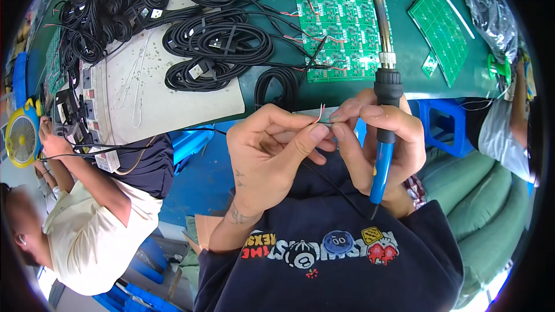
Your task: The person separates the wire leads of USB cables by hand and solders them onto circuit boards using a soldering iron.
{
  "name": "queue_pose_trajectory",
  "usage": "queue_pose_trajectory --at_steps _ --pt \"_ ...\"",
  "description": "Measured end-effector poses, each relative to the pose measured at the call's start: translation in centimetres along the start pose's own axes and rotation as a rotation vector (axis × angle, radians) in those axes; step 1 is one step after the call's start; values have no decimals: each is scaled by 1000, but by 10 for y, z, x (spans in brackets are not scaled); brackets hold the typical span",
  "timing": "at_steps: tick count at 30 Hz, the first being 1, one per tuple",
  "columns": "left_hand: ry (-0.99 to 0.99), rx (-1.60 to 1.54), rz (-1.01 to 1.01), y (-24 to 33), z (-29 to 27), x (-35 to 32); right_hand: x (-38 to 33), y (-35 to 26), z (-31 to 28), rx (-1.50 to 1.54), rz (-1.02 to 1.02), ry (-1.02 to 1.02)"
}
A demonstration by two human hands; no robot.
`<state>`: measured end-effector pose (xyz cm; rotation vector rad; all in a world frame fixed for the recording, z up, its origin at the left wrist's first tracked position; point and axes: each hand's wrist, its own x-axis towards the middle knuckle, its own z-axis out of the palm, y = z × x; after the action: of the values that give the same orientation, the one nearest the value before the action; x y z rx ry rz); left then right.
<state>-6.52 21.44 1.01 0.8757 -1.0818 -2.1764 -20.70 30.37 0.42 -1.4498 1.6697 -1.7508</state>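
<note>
Thin wires (321,113), red, white and dark green, stand out between my two hands' fingertips. My left hand (263,153) pinches them between thumb and index finger; its other fingers are curled. My right hand (409,150) pinches the end of a dark wire with thumb and index finger. That same hand also holds a soldering iron (381,167) by its blue handle, upright, with its metal tip over the circuit boards. A panel of green circuit boards (338,20) lies on the bench beyond, with cable wires reaching onto it.
Coiled black cables (222,37) lie left of the boards, and a larger cable heap (98,17) sits farther left. Another green panel (442,34) rests at right, near a plastic bag (485,11). A co-worker (104,219) sits at left by a yellow fan (22,133). A blue stool (442,124) stands under the bench.
</note>
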Motion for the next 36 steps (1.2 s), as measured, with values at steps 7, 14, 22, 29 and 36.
queue_pose_trajectory --at_steps 7,14,22,29,36 --pt "-23 94 51 7 -4 -1 0 2 6 66 -69 109" --pt "42 981 783 -2 -4 8 -2 -7 7 -3 -71 102" --pt "38 479 288 -1 1 -2 3 -4 -4 11 -9 38" --pt "47 437 337 -5 6 -1 0 -1 9 108 42 84" --pt "19 569 403 -5 4 1 -1 -4 12 215 156 160"
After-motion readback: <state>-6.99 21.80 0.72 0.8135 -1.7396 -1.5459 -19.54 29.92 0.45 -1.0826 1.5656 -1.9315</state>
